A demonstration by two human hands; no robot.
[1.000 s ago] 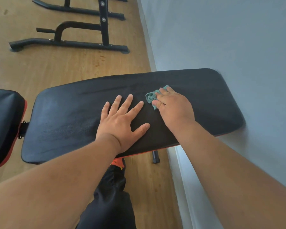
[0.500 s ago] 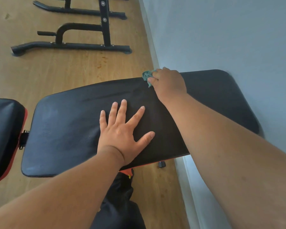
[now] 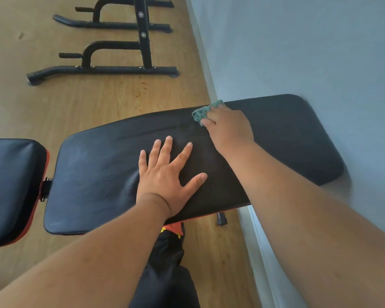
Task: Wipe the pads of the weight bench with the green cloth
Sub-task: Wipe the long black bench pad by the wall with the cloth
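Nearest the camera, two bare forearms reach forward, and between them a leg in dark trousers point(image 3: 165, 270) stands on the wood floor point(image 3: 80, 103), with a patch of orange and yellow just under the bench edge.

The left hand point(image 3: 167, 176) lies flat on the long pad point(image 3: 93, 174), palm down, fingers straight and spread, thumb angled out to the right. It rests near the pad's near edge, about midway along it. The pad is black and slightly glossy, with a thin orange line showing along its underside.

To the left, across a narrow gap with a metal hinge point(image 3: 46, 188), sits the seat pad point(image 3: 11, 187), also black with orange trim on its side.

Farther on, the right hand point(image 3: 229, 127) is at the pad's far edge, fingers curled down over the cloth point(image 3: 201, 113). The green cloth is bunched and pokes out past the fingertips toward the left, lying on the pad right at that far edge. How much of it is tucked under the palm cannot be told.

The pad's right end meets the pale wall point(image 3: 298, 52), though the contact is blurred. Beyond the bench, a black steel rack point(image 3: 111, 68) stands on the floor near the wall's base.
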